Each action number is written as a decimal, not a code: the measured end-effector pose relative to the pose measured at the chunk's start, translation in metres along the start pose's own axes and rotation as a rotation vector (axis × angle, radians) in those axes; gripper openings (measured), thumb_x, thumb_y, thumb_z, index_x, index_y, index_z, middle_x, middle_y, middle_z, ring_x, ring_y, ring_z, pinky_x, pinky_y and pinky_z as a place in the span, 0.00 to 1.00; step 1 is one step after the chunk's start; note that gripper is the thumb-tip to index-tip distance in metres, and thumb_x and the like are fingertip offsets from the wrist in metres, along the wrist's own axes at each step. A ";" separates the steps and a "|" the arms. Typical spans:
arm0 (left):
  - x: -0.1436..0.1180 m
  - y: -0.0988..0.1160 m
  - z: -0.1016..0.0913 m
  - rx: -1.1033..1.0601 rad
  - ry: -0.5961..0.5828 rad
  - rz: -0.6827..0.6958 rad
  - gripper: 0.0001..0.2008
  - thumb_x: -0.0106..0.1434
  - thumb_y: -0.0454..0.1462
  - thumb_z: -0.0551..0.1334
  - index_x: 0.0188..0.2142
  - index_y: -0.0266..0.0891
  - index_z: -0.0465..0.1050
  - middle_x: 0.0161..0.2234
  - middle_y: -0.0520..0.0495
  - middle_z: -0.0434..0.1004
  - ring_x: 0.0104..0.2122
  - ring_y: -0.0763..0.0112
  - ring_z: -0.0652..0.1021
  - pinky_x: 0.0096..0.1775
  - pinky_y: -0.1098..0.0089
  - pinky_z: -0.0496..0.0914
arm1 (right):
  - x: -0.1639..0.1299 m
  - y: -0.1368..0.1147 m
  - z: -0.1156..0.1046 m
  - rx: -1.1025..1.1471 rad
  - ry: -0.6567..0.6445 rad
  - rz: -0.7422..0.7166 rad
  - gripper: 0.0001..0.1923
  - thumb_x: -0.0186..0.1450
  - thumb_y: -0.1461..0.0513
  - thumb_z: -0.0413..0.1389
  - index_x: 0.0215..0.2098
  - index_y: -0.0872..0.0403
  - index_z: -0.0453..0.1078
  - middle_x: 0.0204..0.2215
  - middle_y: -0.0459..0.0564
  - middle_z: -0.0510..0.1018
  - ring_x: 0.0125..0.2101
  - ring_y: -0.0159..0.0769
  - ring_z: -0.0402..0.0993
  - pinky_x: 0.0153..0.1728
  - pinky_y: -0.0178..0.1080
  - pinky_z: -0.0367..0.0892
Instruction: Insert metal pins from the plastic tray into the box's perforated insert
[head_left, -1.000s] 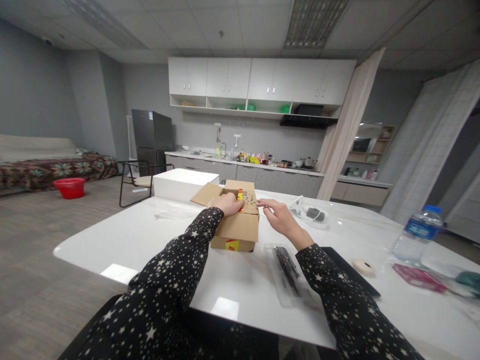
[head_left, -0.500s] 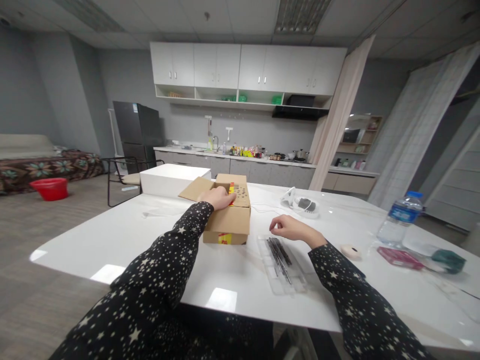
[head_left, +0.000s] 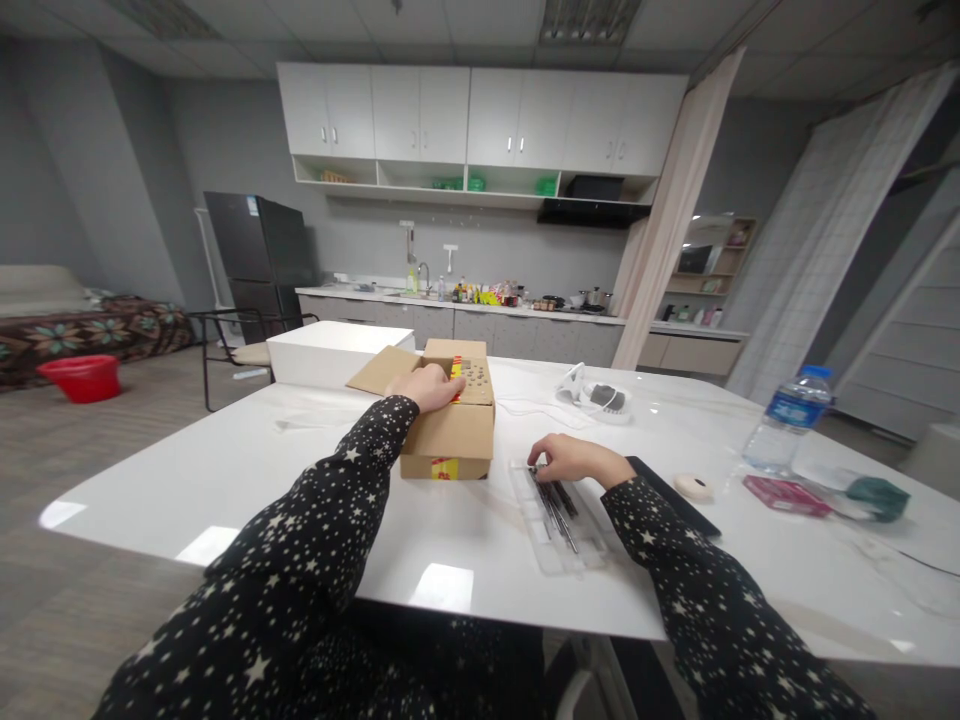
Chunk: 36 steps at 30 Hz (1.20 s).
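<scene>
My left hand [head_left: 429, 387] lies on top of an opened cardboard box [head_left: 448, 438], its fingers closed over the edge of a top panel pierced with several small holes. A red and yellow strip shows beside the fingertips. My right hand [head_left: 574, 458] is bent down over a clear plastic tray [head_left: 556, 555], thumb and fingers drawn together at the far ends of several thin metal rods [head_left: 556, 508]. These are dark and silver and look like drill bits. The fingertips partly cover the rod ends, so what they pinch cannot be made out.
A white box [head_left: 337, 352] stands left of the cardboard one. Behind the tray are a white corded device [head_left: 592, 392] and its cable. On the right lie a dark flat object [head_left: 675, 498], a small pale case [head_left: 693, 487], a pink packet [head_left: 785, 494] and a water bottle [head_left: 791, 425].
My right hand has lowered from above the tray to the far ends of the rods. My left hand keeps its place on the box. The view has shifted slightly.
</scene>
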<state>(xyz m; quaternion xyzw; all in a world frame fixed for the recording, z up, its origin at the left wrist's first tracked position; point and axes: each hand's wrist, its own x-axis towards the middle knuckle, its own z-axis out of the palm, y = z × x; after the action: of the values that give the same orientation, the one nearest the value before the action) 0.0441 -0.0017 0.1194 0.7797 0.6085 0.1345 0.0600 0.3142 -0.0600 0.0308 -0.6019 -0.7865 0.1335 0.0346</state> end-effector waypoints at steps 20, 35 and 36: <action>-0.002 0.000 -0.002 0.011 -0.002 -0.003 0.31 0.63 0.61 0.49 0.37 0.41 0.80 0.52 0.38 0.80 0.50 0.47 0.79 0.53 0.53 0.70 | 0.000 -0.002 0.002 -0.020 -0.038 0.057 0.20 0.52 0.63 0.61 0.45 0.54 0.75 0.37 0.52 0.80 0.32 0.39 0.75 0.29 0.36 0.65; 0.001 -0.003 0.001 -0.003 0.010 0.008 0.31 0.63 0.61 0.49 0.40 0.40 0.79 0.51 0.36 0.81 0.50 0.48 0.79 0.52 0.54 0.71 | 0.004 0.000 0.002 0.166 0.077 -0.111 0.11 0.54 0.67 0.57 0.37 0.54 0.67 0.33 0.47 0.75 0.31 0.34 0.69 0.31 0.35 0.62; 0.001 -0.003 0.001 -0.003 0.008 0.008 0.32 0.63 0.61 0.49 0.40 0.40 0.79 0.51 0.36 0.81 0.50 0.48 0.79 0.52 0.55 0.71 | 0.004 -0.001 0.001 0.202 0.118 -0.123 0.11 0.54 0.67 0.57 0.37 0.54 0.67 0.32 0.46 0.74 0.31 0.34 0.69 0.31 0.35 0.62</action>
<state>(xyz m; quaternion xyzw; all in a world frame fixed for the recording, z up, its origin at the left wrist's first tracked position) 0.0421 -0.0002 0.1175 0.7815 0.6054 0.1390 0.0582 0.3119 -0.0565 0.0293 -0.5526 -0.8012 0.1742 0.1493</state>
